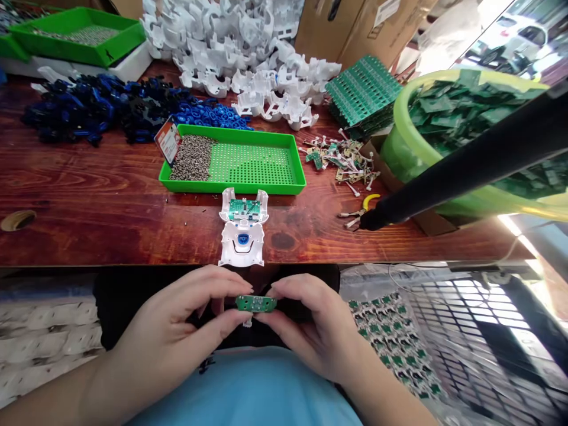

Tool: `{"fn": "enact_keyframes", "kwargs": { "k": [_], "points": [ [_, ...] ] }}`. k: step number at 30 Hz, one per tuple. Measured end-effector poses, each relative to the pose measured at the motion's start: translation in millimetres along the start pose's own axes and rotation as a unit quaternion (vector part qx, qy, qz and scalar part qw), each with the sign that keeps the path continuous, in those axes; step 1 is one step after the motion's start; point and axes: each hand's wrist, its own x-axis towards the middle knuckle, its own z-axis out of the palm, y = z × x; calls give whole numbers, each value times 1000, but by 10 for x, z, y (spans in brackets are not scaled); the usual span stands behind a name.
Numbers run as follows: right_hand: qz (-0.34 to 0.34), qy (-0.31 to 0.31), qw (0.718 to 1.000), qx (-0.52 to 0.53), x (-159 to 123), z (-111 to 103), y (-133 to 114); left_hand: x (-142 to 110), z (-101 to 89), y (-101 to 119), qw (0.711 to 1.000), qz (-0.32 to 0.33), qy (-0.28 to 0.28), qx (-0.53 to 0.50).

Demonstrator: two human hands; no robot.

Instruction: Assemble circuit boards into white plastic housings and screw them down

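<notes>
Between my two hands, above my lap, is a small green circuit board (256, 303). The thumb and fingers of my left hand (202, 313) pinch its left end, and my right hand (306, 319) pinches its right end. A small white part, perhaps a connector, shows below the board. Just beyond my hands, at the table's front edge, lies a white plastic housing (231, 251) with a blue button (243, 239). Touching its far side is another white shell (225, 207) with a green circuit board (245, 208) in it.
A green tray (299, 171) of screws (193, 157) stands behind the housings. White shells (266, 77), blue parts (213, 113) and small wired boards (346, 158) are piled around it. Pliers (368, 202) lie beneath a black bar (465, 154) near a yellow-green basket (402, 124) of boards.
</notes>
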Motion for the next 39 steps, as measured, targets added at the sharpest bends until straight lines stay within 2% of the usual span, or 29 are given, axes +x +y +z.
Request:
{"fn": "enact_keyframes", "kwargs": {
  "k": [4, 6, 10, 15, 19, 22, 26, 34, 39],
  "points": [
    [68, 32, 997, 10, -16, 92, -26, 38, -9, -27, 996, -82, -7, -43],
    [91, 42, 995, 19, -19, 128, -28, 40, -10, -36, 993, -100, -6, -58],
    [109, 39, 993, 31, -11, 165, -31, 20, -11, -41, 991, -102, -2, -82],
    [126, 28, 991, 43, 6, 178, -37, -1, -12, -62, 993, -102, -8, -65],
    [83, 16, 995, 46, 36, 174, -30, 2, -36, -99, 994, -87, -16, -60],
    [46, 14, 996, 71, 73, 161, -31, 15, -88, -104, 989, -103, -57, -86],
    [58, 11, 994, 91, 112, 149, -38, 13, -178, -103, 986, -121, -81, -87],
    [56, 12, 996, 62, 133, 179, -36, -81, -227, -103, 999, -29, -34, 30],
    [38, 7, 999, 25, 134, 200, -47, -97, -185, -70, 991, 70, 1, 112]
  ]
}}
